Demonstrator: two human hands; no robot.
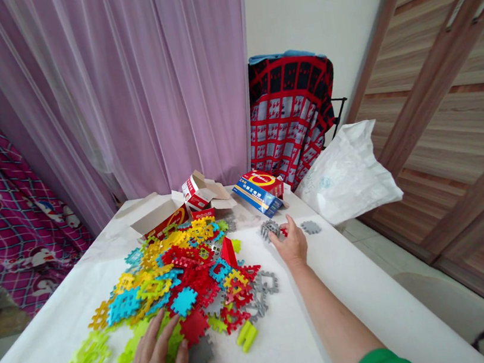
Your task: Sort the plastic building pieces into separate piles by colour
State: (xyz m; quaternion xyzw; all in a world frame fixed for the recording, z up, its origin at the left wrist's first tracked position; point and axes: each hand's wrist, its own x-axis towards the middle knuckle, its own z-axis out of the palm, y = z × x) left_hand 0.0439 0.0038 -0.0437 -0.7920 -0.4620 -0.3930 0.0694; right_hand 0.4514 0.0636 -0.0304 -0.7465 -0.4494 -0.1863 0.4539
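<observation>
A large heap of interlocking plastic waffle blocks (184,280) in yellow, red, blue, lime and grey lies on the white-covered table (49,347). My left hand (157,361) rests at the heap's near edge, fingers apart, against lime and red pieces. My right hand (289,242) reaches to the far side, its fingertips at a linked grey block cluster (270,230). A small red piece (283,232) is partly hidden by that hand. A single grey block (310,227) lies just to its right.
Opened cardboard packaging (182,205) and a blue, red and yellow box (259,193) stand at the far table edge. A white plastic bag (344,176) hangs over the right side. Curtains, a patterned cloth, and a wooden door surround the table.
</observation>
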